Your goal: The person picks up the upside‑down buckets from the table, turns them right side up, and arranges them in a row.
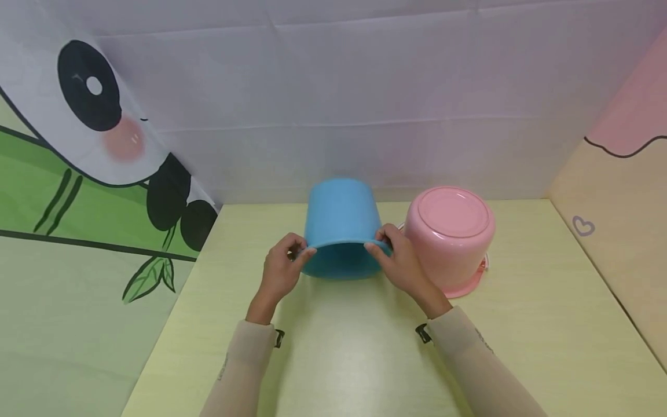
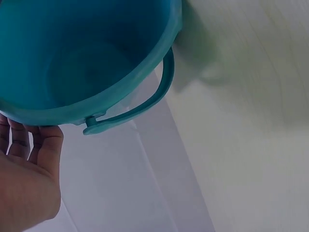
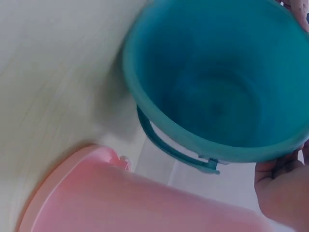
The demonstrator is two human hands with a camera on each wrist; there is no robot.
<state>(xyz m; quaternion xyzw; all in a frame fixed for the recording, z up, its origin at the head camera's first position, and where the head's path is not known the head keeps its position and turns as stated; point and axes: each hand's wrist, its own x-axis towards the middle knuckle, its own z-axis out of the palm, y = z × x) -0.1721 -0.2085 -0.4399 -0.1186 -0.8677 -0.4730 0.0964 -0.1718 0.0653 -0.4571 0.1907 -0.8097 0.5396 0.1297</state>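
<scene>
A blue bucket [image 1: 341,209] is tipped over, its mouth toward me and its base toward the back wall. My left hand [image 1: 281,267] pinches the left side of its rim, thumb on the near side. On the opposite side of the rim, my right hand [image 1: 402,262] grips in the same way. The bucket's handle [image 2: 140,110] hangs down below the rim in the left wrist view. Close to my right hand stands a pink bucket [image 1: 453,246], upside down with its base up. In the right wrist view the blue rim [image 3: 193,145] is apart from the pink bucket [image 3: 145,203].
Both buckets are toward the back of a pale wood-look table [image 1: 333,359]. Behind it rises a whitish cloth wall [image 1: 339,87]. A printed green and white panel [image 1: 94,208] borders the left, and a beige and pink panel [image 1: 615,231] the right.
</scene>
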